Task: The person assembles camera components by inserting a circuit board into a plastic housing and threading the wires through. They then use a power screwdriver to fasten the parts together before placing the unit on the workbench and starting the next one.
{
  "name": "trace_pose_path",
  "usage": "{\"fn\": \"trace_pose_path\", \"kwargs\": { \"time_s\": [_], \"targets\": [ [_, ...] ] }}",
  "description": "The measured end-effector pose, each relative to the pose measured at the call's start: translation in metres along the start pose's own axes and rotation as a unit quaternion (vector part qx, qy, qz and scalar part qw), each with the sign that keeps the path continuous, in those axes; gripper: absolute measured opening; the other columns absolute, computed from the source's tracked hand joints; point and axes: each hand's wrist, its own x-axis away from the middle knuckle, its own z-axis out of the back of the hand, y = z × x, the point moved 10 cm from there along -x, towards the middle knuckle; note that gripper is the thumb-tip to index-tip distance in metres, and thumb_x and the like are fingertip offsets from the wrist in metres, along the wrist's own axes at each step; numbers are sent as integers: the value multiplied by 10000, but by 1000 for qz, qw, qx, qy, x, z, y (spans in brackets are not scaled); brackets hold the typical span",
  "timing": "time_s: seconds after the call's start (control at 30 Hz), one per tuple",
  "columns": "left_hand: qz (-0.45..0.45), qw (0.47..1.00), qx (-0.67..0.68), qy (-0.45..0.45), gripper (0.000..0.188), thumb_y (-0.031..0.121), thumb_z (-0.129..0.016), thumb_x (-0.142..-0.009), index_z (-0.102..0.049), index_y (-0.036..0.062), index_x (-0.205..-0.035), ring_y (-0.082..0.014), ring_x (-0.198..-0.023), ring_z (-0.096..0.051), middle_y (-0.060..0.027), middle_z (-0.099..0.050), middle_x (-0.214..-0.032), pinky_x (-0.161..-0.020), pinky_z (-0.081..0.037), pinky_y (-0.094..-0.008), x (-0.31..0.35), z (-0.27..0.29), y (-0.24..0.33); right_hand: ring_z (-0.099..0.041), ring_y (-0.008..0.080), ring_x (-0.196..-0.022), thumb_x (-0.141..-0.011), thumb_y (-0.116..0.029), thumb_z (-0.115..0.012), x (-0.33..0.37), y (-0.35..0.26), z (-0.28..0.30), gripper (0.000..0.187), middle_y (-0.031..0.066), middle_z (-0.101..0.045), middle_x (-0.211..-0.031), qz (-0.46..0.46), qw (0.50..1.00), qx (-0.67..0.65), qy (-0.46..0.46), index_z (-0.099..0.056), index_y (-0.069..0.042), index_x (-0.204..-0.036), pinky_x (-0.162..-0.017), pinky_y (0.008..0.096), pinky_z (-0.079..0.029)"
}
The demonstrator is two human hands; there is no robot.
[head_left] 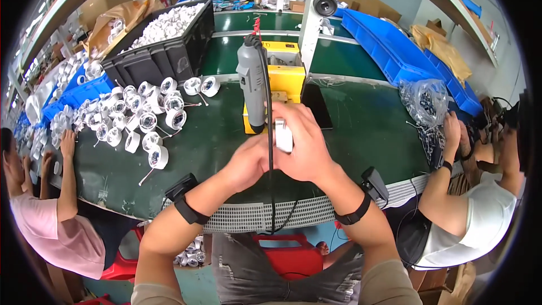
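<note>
Presently, a small white part (284, 135) is gripped by the right hand (307, 147), long axis upright. The grey electric screwdriver (251, 82) hangs at 11 o'clock, nearer the left hand (248, 164), whose closure cannot be told.

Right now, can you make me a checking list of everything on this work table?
Surface: dark green belt table with a pale grid strip along the near edge.
Job's things: small white part held between both hands; grey electric screwdriver hanging upright just behind it, by a yellow fixture.
Clutter: round white housings spread at left; black crate full of more; clear bag of parts at right.
Hands: left hand and right hand both closed around the part.
Cables: black cord running down past the hands.
Surroundings: blue bins, cardboard boxes, a person seated on each side.
</note>
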Motion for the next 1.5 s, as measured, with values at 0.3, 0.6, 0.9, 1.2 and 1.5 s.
{"fn": "trace_pose_path", "kwargs": {
  "time_s": [0.3, 0.6, 0.9, 1.2, 1.5],
  "targets": [
    [30, 992, 106, -65, 427, 325, -366, -961, -560, 31, -1201, -173, -848, -597, -82, -643, -1047, -753, -483, -317, -5, 6, 4, -649, 166, -919, -871, -68, -655, 11, 59, 8, 252, 110, -673, -1010, -183, 940, -273, -89, -636, 45, -1095, -783, 302, -521],
    [44, 991, 123, -29, 445, 303, -332, -954, -546, 6, -1207, -203, -802, -611, -136, -650, -1006, -697, -506, -323, -5, -1, 9, -585, 103, -765, -848, -63, -695, 24, 69, -1, 111, 40, -629, -812, -274, 838, -451, -138, -659, 24, -906, -692, 256, -477],
    [88, 992, 36, 87, 575, 484, -278, -1011, -520, 10, -1228, -176, -635, -604, -103, -638, -884, -514, -477, -261, 0, 23, -1, -583, 176, -679, -751, -48, -730, 17, 34, -9, 99, 69, -577, -757, -92, 951, -213, -204, -665, -3, -811, -619, 290, -471],
    [19, 991, -121, 58, 608, 461, -263, -1022, -418, -34, -1340, -204, -781, -649, -129, -632, -991, -688, -558, -308, -3, 6, 10, -601, 182, -687, -769, -39, -687, 14, 39, -2, 81, 72, -571, -773, -123, 971, -156, -135, -626, 3, -800, -614, 301, -482],
    [-93, 974, -202, 36, 512, 343, -357, -1028, -331, 6, -1413, -203, -1054, -578, -126, -552, -1207, -879, -506, -363, 0, -8, 30, -575, 109, -685, -778, -11, -690, 16, 57, 12, 116, 44, -557, -800, -209, 964, -142, -78, -624, 0, -872, -612, 253, -457]
  ]
}}
